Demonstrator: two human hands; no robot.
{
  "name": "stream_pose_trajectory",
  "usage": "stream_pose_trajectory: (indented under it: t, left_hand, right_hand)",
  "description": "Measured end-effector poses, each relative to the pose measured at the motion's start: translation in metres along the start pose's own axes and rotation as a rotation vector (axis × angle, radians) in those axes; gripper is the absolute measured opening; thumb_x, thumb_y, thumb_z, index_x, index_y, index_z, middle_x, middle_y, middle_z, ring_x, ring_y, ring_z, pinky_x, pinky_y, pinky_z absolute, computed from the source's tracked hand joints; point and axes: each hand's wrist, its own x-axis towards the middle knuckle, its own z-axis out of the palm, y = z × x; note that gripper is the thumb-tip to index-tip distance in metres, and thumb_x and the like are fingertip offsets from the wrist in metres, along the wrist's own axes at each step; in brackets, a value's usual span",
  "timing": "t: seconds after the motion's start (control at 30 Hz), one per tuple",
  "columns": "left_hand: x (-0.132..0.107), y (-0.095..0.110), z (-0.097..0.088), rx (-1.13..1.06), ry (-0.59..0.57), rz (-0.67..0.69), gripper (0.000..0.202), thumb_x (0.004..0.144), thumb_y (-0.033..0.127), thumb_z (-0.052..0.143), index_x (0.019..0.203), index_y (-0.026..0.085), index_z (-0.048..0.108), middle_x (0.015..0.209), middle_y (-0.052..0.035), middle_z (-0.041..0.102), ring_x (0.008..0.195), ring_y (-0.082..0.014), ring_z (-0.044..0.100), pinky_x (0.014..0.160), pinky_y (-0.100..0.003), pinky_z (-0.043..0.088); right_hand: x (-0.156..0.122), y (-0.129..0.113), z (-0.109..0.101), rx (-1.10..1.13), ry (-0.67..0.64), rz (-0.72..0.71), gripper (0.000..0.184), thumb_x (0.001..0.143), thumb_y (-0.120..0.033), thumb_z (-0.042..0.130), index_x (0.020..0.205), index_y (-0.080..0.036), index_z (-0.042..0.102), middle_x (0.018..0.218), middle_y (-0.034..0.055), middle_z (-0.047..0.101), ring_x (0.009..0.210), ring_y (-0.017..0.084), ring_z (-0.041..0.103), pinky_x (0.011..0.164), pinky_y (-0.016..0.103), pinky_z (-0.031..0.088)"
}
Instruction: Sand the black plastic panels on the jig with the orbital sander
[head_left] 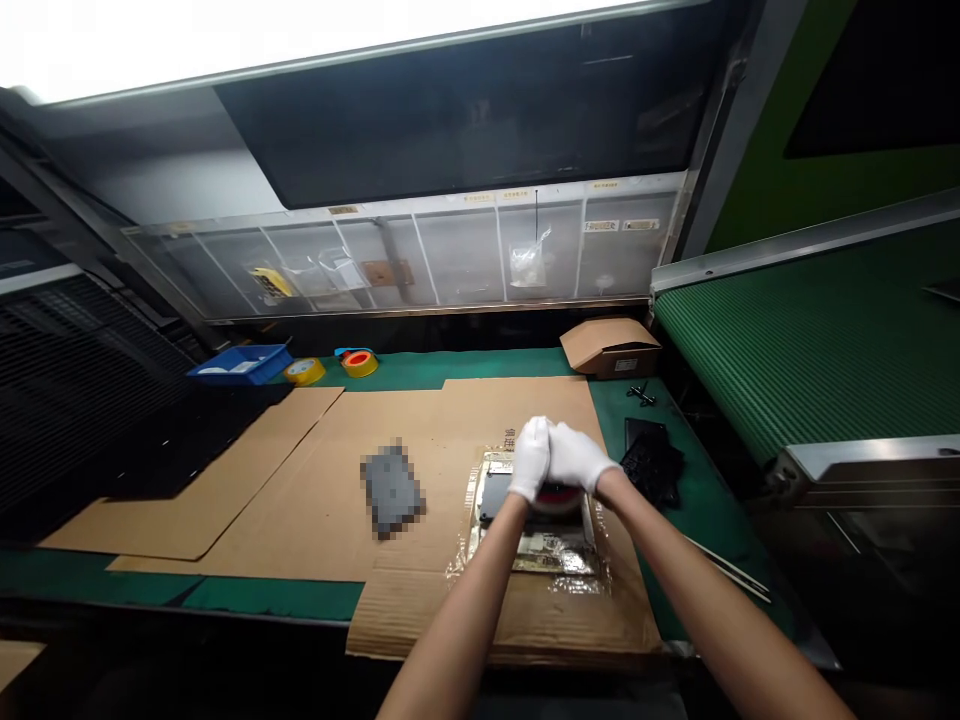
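Both hands wear white gloves and are pressed close together over a taped pad on the cardboard. My left hand point(531, 458) is closed, its fingers curled in against the other glove. Beside it, my right hand point(579, 460) is closed too. Under them shows a blurred, dark round thing with a reddish edge point(556, 499); the gloves hide most of it, and what the fingers grip is hidden. A flat dark grey part point(493, 498) lies on the pad by my left wrist. Clear tape point(577, 562) covers the pad's front edge.
A pixelated grey plate point(393, 490) lies left on the cardboard point(300, 500). Black parts point(654, 465) and thin sticks point(731, 572) lie right. Behind are a carton point(613, 350), tape rolls point(358, 363) and a blue tray point(244, 366). A green conveyor point(817, 330) runs at right.
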Motion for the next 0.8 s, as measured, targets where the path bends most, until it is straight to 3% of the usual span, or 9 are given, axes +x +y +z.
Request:
stream_pose_trajectory:
  t: [0.07,0.13,0.2,0.27,0.43,0.5,0.57,0.73,0.8]
  left_hand:
    - [-0.035,-0.005,-0.004,-0.004,-0.008,0.01,0.035,0.11,0.035,0.039,0.091,0.02,0.064,0.094,-0.0063,0.069,0.091,-0.0218,0.066,0.091,-0.042,0.057]
    - [-0.068,-0.008,-0.008,0.0,0.027,0.03,0.034,0.109,0.032,0.035,0.09,0.023,0.061,0.092,-0.0079,0.068,0.09,-0.0249,0.066,0.09,-0.045,0.055]
    - [-0.082,-0.008,-0.009,0.013,0.07,0.04,0.03,0.107,0.031,0.035,0.092,0.024,0.06,0.093,-0.0093,0.068,0.091,-0.0266,0.066,0.089,-0.046,0.055]
    - [-0.068,-0.005,-0.004,0.022,0.051,0.032,0.031,0.106,0.029,0.033,0.09,0.024,0.059,0.095,-0.0108,0.069,0.093,-0.0276,0.066,0.092,-0.047,0.054]
    - [0.022,0.004,0.024,-0.003,-0.057,-0.004,0.028,0.102,0.024,0.04,0.077,0.025,0.052,0.089,-0.0124,0.07,0.09,-0.0281,0.068,0.095,-0.046,0.053]
    - [0.032,0.004,0.031,-0.01,-0.066,-0.021,0.029,0.102,0.024,0.04,0.074,0.025,0.05,0.086,-0.0125,0.069,0.087,-0.0278,0.068,0.093,-0.046,0.053]
    - [0.015,0.006,0.03,-0.011,-0.063,-0.011,0.03,0.102,0.025,0.038,0.077,0.025,0.053,0.088,-0.013,0.069,0.09,-0.0286,0.067,0.094,-0.046,0.052]
    - [-0.077,0.012,0.013,-0.01,0.002,0.061,0.031,0.105,0.029,0.037,0.088,0.023,0.062,0.092,-0.011,0.069,0.091,-0.0277,0.067,0.092,-0.044,0.054]
    - [-0.091,0.011,0.008,-0.024,0.032,0.086,0.032,0.105,0.028,0.037,0.09,0.022,0.065,0.092,-0.01,0.071,0.091,-0.0261,0.068,0.092,-0.043,0.055]
  right_hand:
    - [-0.035,-0.009,0.014,0.003,-0.018,-0.015,0.057,0.082,-0.024,0.07,0.137,-0.013,0.06,0.121,0.0191,0.07,0.094,0.027,0.073,0.082,0.03,0.05]
    - [-0.064,-0.017,0.028,0.002,-0.04,-0.06,0.054,0.084,-0.025,0.065,0.138,-0.018,0.062,0.126,0.0188,0.069,0.098,0.028,0.072,0.084,0.033,0.053]
    - [-0.074,-0.018,0.035,0.001,-0.03,-0.1,0.053,0.086,-0.026,0.063,0.138,-0.02,0.062,0.129,0.0182,0.068,0.102,0.029,0.07,0.086,0.035,0.054]
    - [-0.063,-0.01,0.032,0.01,0.004,-0.092,0.053,0.085,-0.026,0.064,0.137,-0.017,0.062,0.128,0.0176,0.069,0.101,0.028,0.071,0.085,0.034,0.054]
    - [-0.002,0.021,-0.003,0.001,0.074,-0.05,0.054,0.087,-0.026,0.067,0.139,-0.012,0.06,0.119,0.0163,0.071,0.104,0.029,0.071,0.085,0.031,0.049]
    - [0.003,0.026,-0.009,-0.009,0.07,-0.036,0.054,0.087,-0.027,0.067,0.139,-0.012,0.06,0.115,0.0161,0.072,0.102,0.03,0.072,0.084,0.031,0.048]
    - [-0.012,0.025,-0.001,-0.014,0.06,-0.004,0.054,0.086,-0.027,0.068,0.138,-0.012,0.06,0.115,0.0164,0.072,0.098,0.03,0.073,0.082,0.031,0.049]
    - [-0.086,0.005,0.041,0.032,0.096,0.059,0.049,0.09,-0.022,0.059,0.138,-0.015,0.058,0.12,0.0158,0.07,0.092,0.026,0.074,0.078,0.031,0.052]
    - [-0.098,-0.003,0.047,0.033,0.095,0.092,0.047,0.093,-0.022,0.055,0.139,-0.014,0.058,0.119,0.0171,0.07,0.094,0.027,0.074,0.08,0.033,0.054]
